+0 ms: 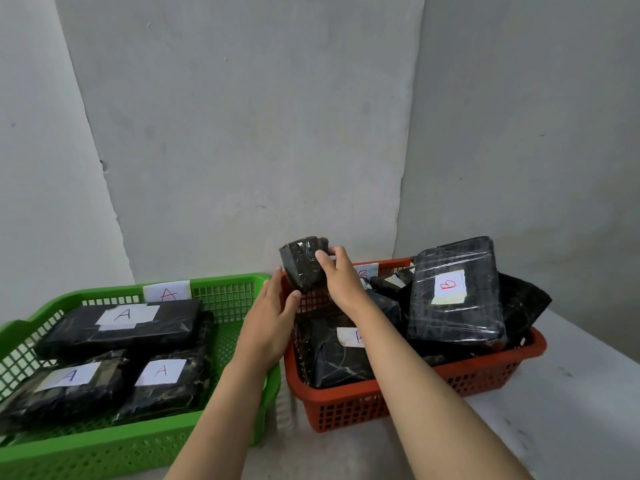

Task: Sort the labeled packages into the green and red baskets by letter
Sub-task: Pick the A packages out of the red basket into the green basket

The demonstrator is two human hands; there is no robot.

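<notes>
Above the near-left corner of the red basket, your right hand pinches a small black package, its grip closed on the top edge (label not visible). Your left hand touches the package's lower side with fingers nearly straight. B-labeled packages fill the red basket; A-labeled packages lie in the green basket beside it on the bench.

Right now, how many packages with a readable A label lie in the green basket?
3: one package at the back, one front left, one front right of the green basket. More could be hidden underneath.
</notes>
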